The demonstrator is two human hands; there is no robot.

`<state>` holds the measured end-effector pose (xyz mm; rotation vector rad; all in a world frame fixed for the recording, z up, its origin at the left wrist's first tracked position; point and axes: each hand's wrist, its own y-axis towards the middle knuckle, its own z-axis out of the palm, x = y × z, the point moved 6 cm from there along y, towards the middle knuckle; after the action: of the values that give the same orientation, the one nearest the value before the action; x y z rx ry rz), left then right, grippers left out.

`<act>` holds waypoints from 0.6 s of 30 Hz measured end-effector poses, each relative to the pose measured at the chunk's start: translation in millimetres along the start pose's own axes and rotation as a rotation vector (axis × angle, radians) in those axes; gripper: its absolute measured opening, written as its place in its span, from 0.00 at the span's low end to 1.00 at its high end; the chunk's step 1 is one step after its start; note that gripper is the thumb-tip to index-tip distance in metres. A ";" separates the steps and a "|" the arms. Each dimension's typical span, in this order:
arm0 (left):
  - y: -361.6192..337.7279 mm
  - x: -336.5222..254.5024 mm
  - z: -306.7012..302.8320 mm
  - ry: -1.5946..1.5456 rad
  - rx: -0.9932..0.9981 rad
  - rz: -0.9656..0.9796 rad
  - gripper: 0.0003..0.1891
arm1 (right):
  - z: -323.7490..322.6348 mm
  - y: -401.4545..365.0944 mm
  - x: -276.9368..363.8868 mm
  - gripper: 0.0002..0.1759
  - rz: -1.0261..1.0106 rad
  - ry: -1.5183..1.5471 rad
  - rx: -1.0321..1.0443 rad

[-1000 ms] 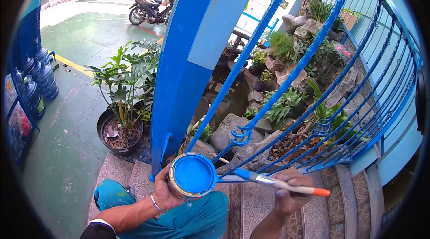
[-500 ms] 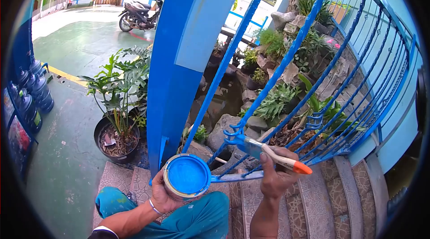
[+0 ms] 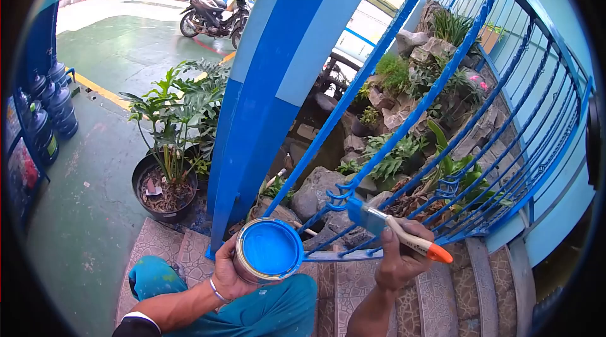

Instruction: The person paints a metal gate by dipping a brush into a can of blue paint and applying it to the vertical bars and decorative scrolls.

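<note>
The right grip (image 3: 404, 255) is closed round a paintbrush (image 3: 403, 230), bristles (image 3: 363, 214) at or just beside the curled bar end (image 3: 348, 187) ahead; to its left, the left grip (image 3: 230, 274) clasps a paint can (image 3: 252, 273). Brushing seems the step in hand; another stroke calls for light contact.

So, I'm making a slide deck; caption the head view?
Left hand holds a can of blue paint; right hand, a paintbrush at a blue railing.
</note>
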<state>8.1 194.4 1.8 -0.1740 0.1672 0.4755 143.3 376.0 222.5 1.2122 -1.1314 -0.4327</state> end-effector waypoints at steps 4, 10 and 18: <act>-0.4 0.6 0.7 -0.018 0.007 -0.022 0.46 | -7.9 0.6 -12.6 0.19 0.161 -0.033 -0.063; 1.3 4.7 -1.3 -0.163 0.049 -0.073 0.48 | -5.2 -28.9 -32.7 0.20 -0.108 0.002 -0.108; 0.3 2.0 -1.7 -0.193 0.014 -0.060 0.41 | -4.7 -61.0 -26.3 0.18 -0.238 -0.025 -0.152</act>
<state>9.5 195.2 -0.3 -0.1182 -0.0234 0.4284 153.3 377.3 156.7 1.2138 -0.9606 -0.7037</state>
